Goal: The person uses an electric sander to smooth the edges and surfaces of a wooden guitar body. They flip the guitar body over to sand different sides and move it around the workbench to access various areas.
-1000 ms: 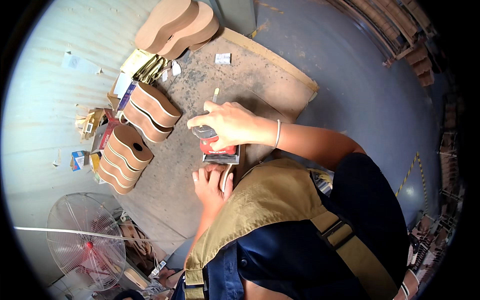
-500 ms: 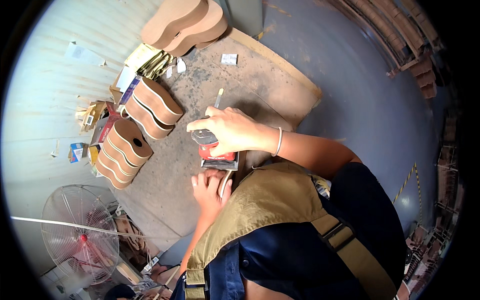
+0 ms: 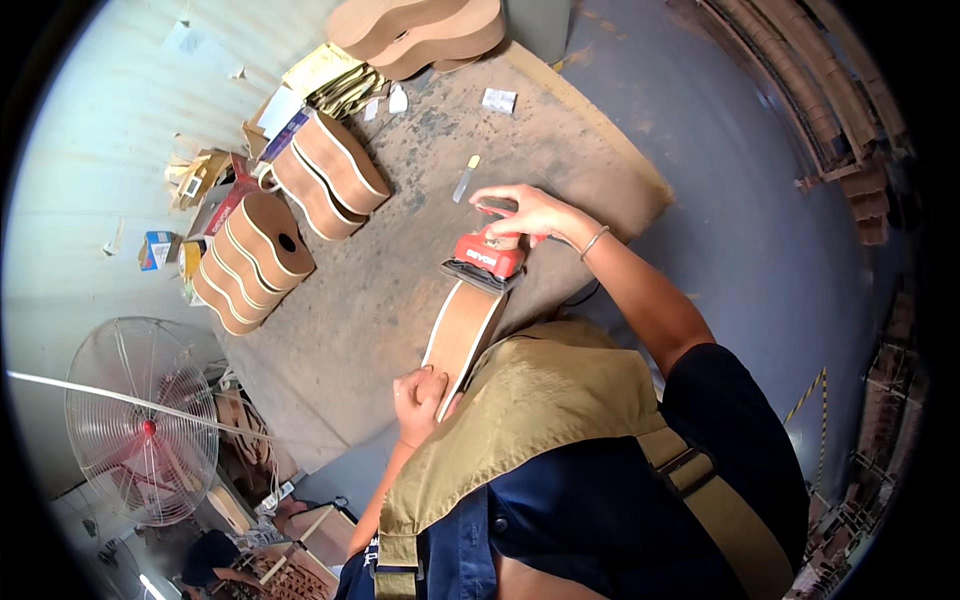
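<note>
A small wooden guitar body (image 3: 460, 335) stands on its edge against my apron, its brown side with pale binding strips facing up. My left hand (image 3: 420, 398) is closed around its near end, the thumb lying on the wood. At the far end, a red and black power sander (image 3: 488, 256) rests with its flat pad on the side. My right hand (image 3: 530, 213) grips the sander from above, partly hiding its top. Just beyond it lies a flat blade with a yellow handle (image 3: 466, 178) on the worktable (image 3: 370, 300).
Several more guitar bodies (image 3: 260, 250) stand along the table's left side, others (image 3: 415, 35) at its far end. Yellowish sheets (image 3: 330, 75) and boxes (image 3: 225, 205) line the wall. A wire-caged fan (image 3: 148, 428) stands at lower left.
My right hand has moved the sander away from my left hand to the far end of the guitar body, baring its side. My left hand keeps its hold. The view has shifted.
</note>
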A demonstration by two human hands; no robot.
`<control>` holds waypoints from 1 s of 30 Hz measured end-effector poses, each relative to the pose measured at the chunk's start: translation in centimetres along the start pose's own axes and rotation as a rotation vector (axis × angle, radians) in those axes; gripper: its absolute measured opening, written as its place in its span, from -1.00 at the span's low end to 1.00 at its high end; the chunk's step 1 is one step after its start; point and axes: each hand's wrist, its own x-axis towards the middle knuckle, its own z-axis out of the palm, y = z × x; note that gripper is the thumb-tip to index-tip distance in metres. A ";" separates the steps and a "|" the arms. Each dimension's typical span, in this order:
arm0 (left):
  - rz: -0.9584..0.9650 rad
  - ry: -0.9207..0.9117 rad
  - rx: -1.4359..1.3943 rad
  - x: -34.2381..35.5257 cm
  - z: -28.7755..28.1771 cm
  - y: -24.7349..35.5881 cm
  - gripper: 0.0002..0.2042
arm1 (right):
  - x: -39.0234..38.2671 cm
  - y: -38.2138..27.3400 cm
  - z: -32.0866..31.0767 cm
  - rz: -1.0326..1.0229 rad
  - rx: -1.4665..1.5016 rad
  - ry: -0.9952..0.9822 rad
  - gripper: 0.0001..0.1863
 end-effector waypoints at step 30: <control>-0.046 -0.271 0.078 -5.8 -1.7 -5.0 -0.28 | -3.2 2.9 4.2 -0.064 0.099 0.131 -0.31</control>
